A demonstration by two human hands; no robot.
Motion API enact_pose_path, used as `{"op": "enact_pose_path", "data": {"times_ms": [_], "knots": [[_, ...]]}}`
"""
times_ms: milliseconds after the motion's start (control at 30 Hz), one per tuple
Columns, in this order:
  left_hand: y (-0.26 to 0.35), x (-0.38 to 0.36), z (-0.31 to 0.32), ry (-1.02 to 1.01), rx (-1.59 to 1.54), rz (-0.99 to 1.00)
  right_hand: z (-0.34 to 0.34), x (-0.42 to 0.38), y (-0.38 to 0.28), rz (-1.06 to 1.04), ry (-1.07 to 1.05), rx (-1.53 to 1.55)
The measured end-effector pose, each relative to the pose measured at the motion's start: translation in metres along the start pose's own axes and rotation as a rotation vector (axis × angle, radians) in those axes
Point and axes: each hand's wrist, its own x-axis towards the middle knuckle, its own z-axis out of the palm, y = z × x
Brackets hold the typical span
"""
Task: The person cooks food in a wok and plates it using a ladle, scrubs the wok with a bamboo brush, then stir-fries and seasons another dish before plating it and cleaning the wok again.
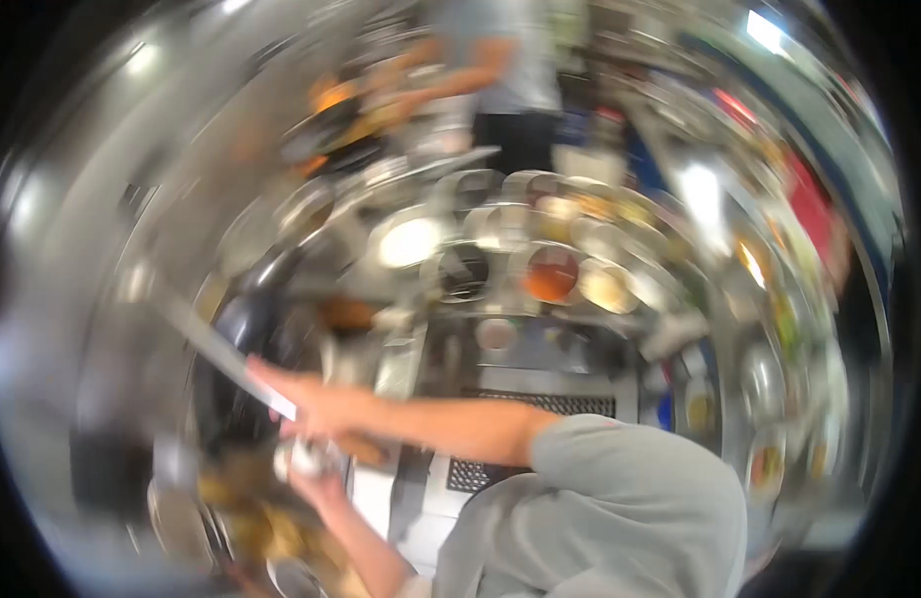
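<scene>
Stretching left across the view, my right hand is closed on a long metal handle. The handle runs up and left to a blurred round end, which looks like a ladle. Just below it, my left hand is wrapped on a white item, possibly a cloth; blur hides its details. A dark rounded pan or wok shows beside the handle.
Several round containers of sauces and ingredients, one orange-red, stand on the counter ahead. Another person works at the top beside a pan with flames. A red-clothed person is at right. Bowls line the right side.
</scene>
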Motion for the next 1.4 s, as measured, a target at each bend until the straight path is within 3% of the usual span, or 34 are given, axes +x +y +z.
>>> {"op": "enact_pose_path", "data": {"times_ms": [33,67,100,133,200,267,333,400,467,567,600,667,733,833,867,933,967,1000,1033,1067,1133,1167,1233,1267,1333,1400], "knots": [[-0.003,0.023,-0.016,-0.116,-0.123,-0.09,0.003,0.021,0.012,0.006,0.053,-0.181],[-0.004,0.029,0.009,0.108,-0.143,-0.033,-0.007,0.032,0.005,0.227,0.018,0.022],[-0.001,0.033,0.014,0.116,-0.253,-0.018,-0.014,0.043,0.02,0.247,0.014,0.12],[-0.001,0.04,0.02,-0.025,-0.273,-0.014,-0.023,0.054,0.035,0.269,0.012,0.22],[-0.01,0.067,0.01,0.12,-0.262,0.014,-0.046,0.085,0.052,0.361,-0.023,0.318],[-0.004,0.067,0.025,0.217,-0.307,-0.009,-0.074,0.155,0.078,0.335,-0.133,0.517],[-0.006,0.067,0.028,0.272,-0.265,0.015,-0.095,0.246,0.117,0.378,-0.231,0.442],[-0.002,0.08,0.024,0.346,-0.224,0.025,-0.091,0.323,0.135,0.411,-0.192,-0.039],[0.005,0.093,0.012,0.366,-0.25,0.003,-0.086,0.391,0.161,0.386,-0.349,-0.55],[0.019,0.099,0.01,0.485,-0.265,-0.004,-0.075,0.438,0.183,0.32,-0.574,-1.054],[0.016,0.092,-0.002,0.389,-0.216,-0.005,-0.073,0.45,0.191,0.333,-0.643,-1.054],[0.009,0.062,-0.021,0.452,-0.134,0.113,-0.077,0.469,0.206,0.377,-0.774,-1.057],[0.018,0.017,-0.008,0.576,-0.413,0.074,-0.107,0.45,0.227,0.363,-0.578,-0.775],[-0.009,-0.07,-0.036,0.366,-0.561,0.05,-0.154,0.386,0.238,0.351,-0.156,-0.485],[-0.017,-0.09,-0.035,0.287,-0.655,0.032,-0.16,0.37,0.252,0.333,-0.045,-0.555],[-0.038,-0.12,-0.026,0.403,-0.861,0.035,-0.161,0.345,0.282,0.298,0.167,-0.692],[-0.055,-0.133,-0.029,0.461,-0.956,0.051,-0.167,0.341,0.283,0.369,0.167,-0.465],[0.0,-0.111,0.086,0.863,-0.56,0.149,-0.172,0.338,0.273,0.433,0.165,-0.239],[-0.044,-0.124,0.025,0.618,-0.679,0.105,-0.176,0.34,0.26,0.487,0.158,-0.012],[-0.067,-0.13,-0.01,0.462,-0.74,0.045,-0.193,0.355,0.275,0.484,0.017,0.223],[-0.086,-0.137,-0.047,0.247,-0.775,-0.105,-0.199,0.359,0.29,0.352,-0.119,1.274],[-0.079,-0.129,-0.038,0.236,-0.668,-0.142,-0.194,0.352,0.266,0.413,0.055,1.402],[-0.069,-0.121,-0.043,0.192,-0.566,-0.234,-0.19,0.344,0.208,0.509,0.055,1.68],[-0.063,-0.12,-0.043,0.251,-0.454,-0.25,-0.192,0.337,0.19,0.549,-0.123,1.835],[-0.068,-0.112,-0.049,0.403,-0.137,-0.188,-0.183,0.3,0.129,0.65,-0.161,2.009],[-0.08,-0.107,-0.07,0.481,-0.077,-0.181,-0.181,0.259,0.096,0.681,-0.203,2.052]]}}
